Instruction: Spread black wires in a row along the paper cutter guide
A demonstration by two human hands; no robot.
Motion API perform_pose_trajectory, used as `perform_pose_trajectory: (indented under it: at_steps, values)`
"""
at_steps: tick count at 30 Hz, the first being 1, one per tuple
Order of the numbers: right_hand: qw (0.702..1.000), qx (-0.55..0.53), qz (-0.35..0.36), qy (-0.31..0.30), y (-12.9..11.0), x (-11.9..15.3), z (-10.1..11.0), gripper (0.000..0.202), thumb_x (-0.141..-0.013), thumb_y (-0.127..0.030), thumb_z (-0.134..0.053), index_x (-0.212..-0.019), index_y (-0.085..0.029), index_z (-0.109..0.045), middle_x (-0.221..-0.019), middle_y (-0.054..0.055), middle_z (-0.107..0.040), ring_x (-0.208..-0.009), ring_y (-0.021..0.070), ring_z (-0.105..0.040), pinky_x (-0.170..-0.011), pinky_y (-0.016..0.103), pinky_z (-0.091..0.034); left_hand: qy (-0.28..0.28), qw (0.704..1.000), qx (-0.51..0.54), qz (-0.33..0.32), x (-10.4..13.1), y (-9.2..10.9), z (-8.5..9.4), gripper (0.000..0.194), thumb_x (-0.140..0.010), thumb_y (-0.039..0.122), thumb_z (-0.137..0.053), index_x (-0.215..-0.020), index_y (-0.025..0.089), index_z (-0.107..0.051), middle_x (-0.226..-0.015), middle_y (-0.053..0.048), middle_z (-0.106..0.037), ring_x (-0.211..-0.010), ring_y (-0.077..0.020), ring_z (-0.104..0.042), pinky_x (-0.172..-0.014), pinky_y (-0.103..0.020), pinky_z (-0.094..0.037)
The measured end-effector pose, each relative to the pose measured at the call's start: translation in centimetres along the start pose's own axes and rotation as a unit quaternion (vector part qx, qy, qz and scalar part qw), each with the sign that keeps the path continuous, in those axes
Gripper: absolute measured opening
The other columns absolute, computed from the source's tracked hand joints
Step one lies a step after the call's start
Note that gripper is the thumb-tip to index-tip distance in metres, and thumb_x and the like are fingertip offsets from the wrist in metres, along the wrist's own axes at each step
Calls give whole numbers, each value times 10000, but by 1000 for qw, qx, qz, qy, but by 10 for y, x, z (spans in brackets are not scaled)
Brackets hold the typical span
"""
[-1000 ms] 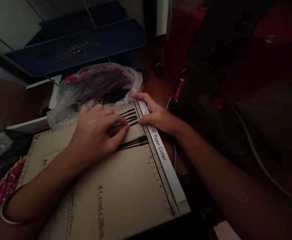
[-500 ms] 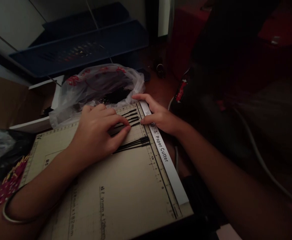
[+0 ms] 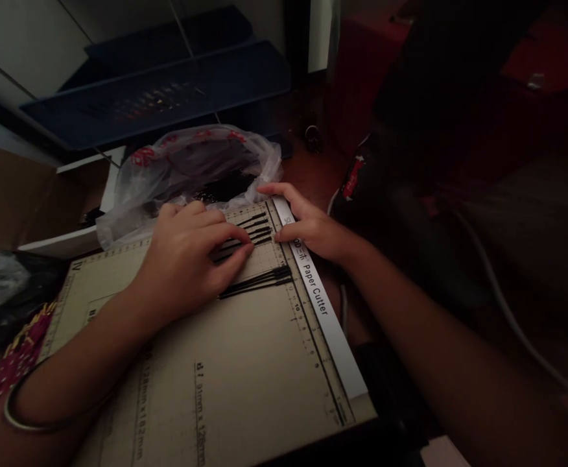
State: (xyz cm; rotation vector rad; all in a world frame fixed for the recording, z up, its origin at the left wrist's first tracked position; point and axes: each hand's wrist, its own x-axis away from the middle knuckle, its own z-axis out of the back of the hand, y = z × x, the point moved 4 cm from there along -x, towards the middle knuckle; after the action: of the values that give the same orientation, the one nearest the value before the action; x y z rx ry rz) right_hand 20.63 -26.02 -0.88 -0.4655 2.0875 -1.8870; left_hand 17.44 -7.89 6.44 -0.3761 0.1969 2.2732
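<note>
A paper cutter board point(image 3: 255, 363), pale with printed grid lines and sizes, carries a white strip marked "Paper Cutter" point(image 3: 335, 337) along its right side. Several thin black cords point(image 3: 257, 227) with thicker ends lie across it near the ruler. A second bunch of black cords point(image 3: 264, 277) lies just nearer to me. The thumb and forefinger of my left hand point(image 3: 191, 253) are pinched together on a black cord, partly hidden by the hand. My right hand point(image 3: 308, 227) rests over the strip's far end, thumb by the cord tips and forefinger stretched out apart from it.
Behind the board stands a clear plastic bag point(image 3: 196, 146) with dark contents. An open cardboard box point(image 3: 11, 194) is at the left, above a black bag point(image 3: 2, 292). Farther back is a dark blue rack point(image 3: 167, 91). A pale cable point(image 3: 498, 285) runs down the right.
Both hands hold almost the same place. Beyond my left fingertips, the cord ends have shifted slightly.
</note>
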Motion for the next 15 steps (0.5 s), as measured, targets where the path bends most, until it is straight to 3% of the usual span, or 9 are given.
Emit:
perform_pose_trajectory:
  at_steps: [15]
  values:
    - [1000, 3, 13, -6, 0, 0, -2, 812, -656, -223, -650, -1441, -265, -446, -1479, 65, -497, -1440, 287, -423, -1140, 428, -482, 4, 1000, 4, 28, 0, 2, -4, 221, -984, 351, -598, -855, 253, -748, -723, -23, -669, -721, -246, -548, -719, -405, -269]
